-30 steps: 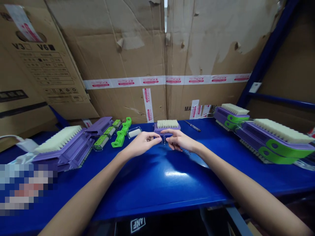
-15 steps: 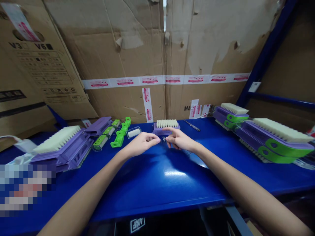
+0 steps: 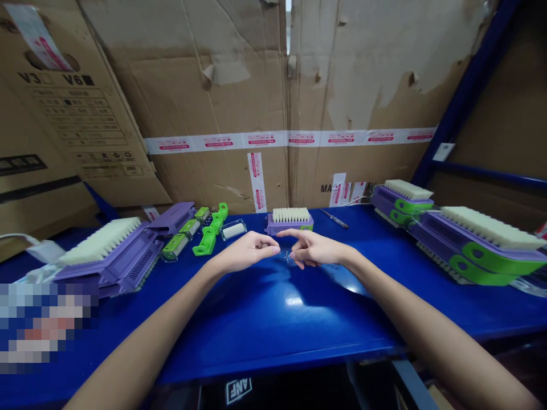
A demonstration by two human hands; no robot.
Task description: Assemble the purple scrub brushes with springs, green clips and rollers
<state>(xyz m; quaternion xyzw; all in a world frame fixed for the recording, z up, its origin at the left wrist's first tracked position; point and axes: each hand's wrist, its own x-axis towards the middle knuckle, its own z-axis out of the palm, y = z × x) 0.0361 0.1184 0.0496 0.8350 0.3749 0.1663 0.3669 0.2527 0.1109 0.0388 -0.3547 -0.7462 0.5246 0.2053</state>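
Above the blue tabletop (image 3: 256,330), my left hand (image 3: 243,250) is closed, thumb against curled fingers; whatever it holds is too small to make out. Facing it, my right hand (image 3: 318,249) has its index finger stretched toward the left hand, while thumb and other fingers curl together. Small shiny metal pieces (image 3: 286,256), perhaps screws, show between the hands beside the right fingertips. Just behind lies a purple housing (image 3: 270,224) with a cream ridged block (image 3: 291,214) on top, partly covered by my right hand. A clear case with a white insert (image 3: 233,230) lies beyond my left hand.
A screwdriver (image 3: 335,218) lies behind my right hand. Green brackets (image 3: 209,234) and green-topped clear cases (image 3: 179,242) sit left. Purple units with cream blocks are stacked at left (image 3: 106,265) and right (image 3: 457,239). Cardboard (image 3: 213,102) walls the back.
My right hand has shifted slightly right and down, widening the gap between the hands. Its index finger now points more level. My left hand stays closed, nearly in place.
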